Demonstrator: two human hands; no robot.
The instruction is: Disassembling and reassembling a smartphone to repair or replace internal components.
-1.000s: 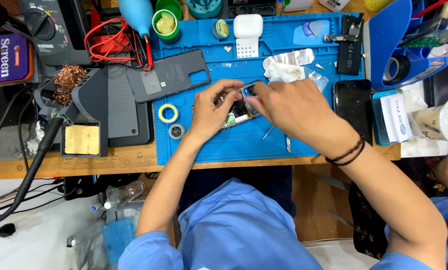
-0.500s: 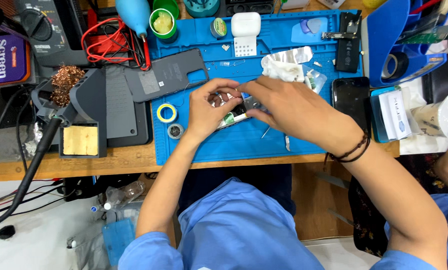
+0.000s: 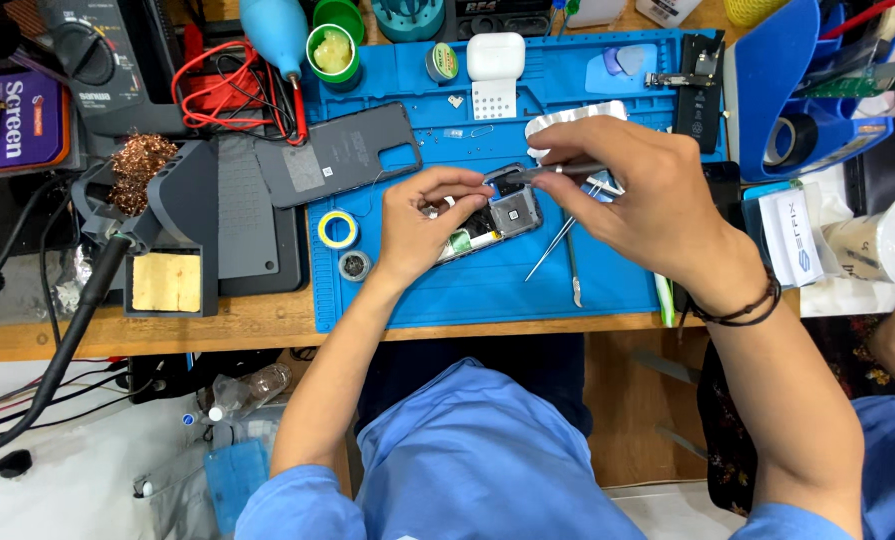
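Head view: our left hand [image 3: 422, 225] clamps the opened black smartphone [image 3: 497, 215] on the blue silicone mat [image 3: 487, 285] covering the tabletop. Our right hand [image 3: 647, 200] pinches a slim grey tool [image 3: 547, 172] over it. Steel tweezers [image 3: 557, 245] lie just beside; a yellow tape roll [image 3: 337, 229] sits left.

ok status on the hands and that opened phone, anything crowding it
Left hand steadies the opened phone on the blue mat. Right hand grips a thin tool, tip at the phone's top edge. Tweezers lie just right of it.
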